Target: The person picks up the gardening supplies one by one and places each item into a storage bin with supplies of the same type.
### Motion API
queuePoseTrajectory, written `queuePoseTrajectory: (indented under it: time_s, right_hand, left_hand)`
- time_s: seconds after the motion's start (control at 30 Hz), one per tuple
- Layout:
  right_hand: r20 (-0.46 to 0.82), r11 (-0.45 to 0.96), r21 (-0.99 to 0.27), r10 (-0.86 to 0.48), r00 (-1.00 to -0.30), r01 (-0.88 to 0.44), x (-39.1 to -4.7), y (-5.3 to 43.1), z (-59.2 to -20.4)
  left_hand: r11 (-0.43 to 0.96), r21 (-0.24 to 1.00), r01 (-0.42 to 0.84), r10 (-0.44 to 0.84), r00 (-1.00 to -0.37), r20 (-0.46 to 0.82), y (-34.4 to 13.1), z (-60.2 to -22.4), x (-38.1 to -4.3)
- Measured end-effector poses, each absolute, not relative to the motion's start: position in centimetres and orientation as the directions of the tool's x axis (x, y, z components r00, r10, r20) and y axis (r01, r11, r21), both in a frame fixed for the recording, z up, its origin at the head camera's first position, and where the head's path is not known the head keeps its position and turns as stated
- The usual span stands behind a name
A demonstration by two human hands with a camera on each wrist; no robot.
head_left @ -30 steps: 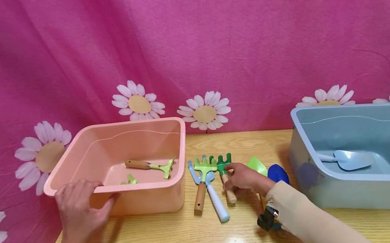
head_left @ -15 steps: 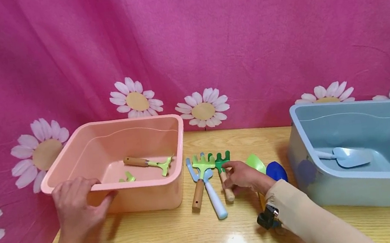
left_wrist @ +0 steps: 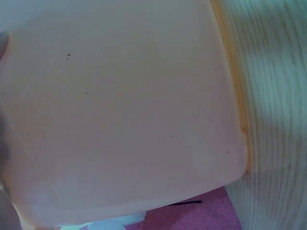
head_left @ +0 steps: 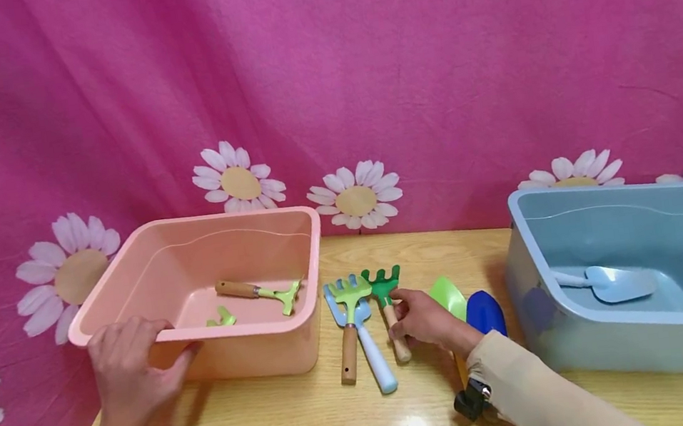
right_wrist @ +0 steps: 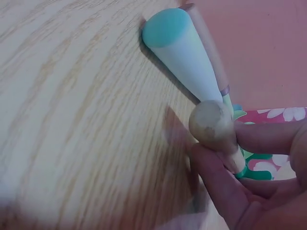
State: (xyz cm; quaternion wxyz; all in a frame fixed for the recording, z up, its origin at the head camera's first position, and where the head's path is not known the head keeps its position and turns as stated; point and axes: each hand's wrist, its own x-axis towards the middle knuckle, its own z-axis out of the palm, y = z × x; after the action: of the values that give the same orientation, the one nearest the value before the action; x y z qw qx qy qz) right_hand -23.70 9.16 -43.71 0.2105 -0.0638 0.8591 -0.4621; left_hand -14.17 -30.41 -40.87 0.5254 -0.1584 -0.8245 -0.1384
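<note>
In the head view my left hand (head_left: pixel 134 384) grips the near left rim of the pink bin (head_left: pixel 237 353), fingers over the edge, thumb along the outer wall. My right hand (head_left: pixel 426 317) pinches the pale wooden handle of a dark green hand rake (head_left: pixel 383 285) between thumb and fingers. The right wrist view shows the rounded end of that handle (right_wrist: pixel 211 124) between the fingertips. Just left of it lies a light green hand rake (head_left: pixel 352 291) with a brown handle, across a light blue hand fork (head_left: pixel 377 363). The bin's wall (left_wrist: pixel 124 105) fills most of the left wrist view.
Inside the pink bin lie a light green rake (head_left: pixel 287 295) and another light green piece (head_left: pixel 223 316), partly hidden by the rim. Right of my right hand are a green trowel (head_left: pixel 448 296) and a blue trowel (head_left: pixel 486 313). A blue-grey bin (head_left: pixel 650 345) holds a light blue scoop (head_left: pixel 619 282).
The light green rake has turned slightly, its head shifting left away from the dark green rake. The left hand keeps its grip on the rim, and the right hand stays at the wooden handle.
</note>
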Motion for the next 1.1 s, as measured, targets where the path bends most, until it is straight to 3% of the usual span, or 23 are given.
queuePoseTrajectory:
  time_s: [0.67,1.1]
  right_hand:
    - [-0.191,0.518,-0.854,-0.232,-0.954,0.045,-24.1,9.5,-42.2]
    - [-0.077,0.518,-0.851,-0.288,-0.954,-0.088,-23.7,10.3,-39.7]
  left_hand:
    - [0.912,0.075,0.404,0.107,-0.410,0.906,-30.4,-40.8,-14.1]
    - [0.914,0.079,0.399,0.108,-0.425,0.899,-30.4,-40.8,-13.9]
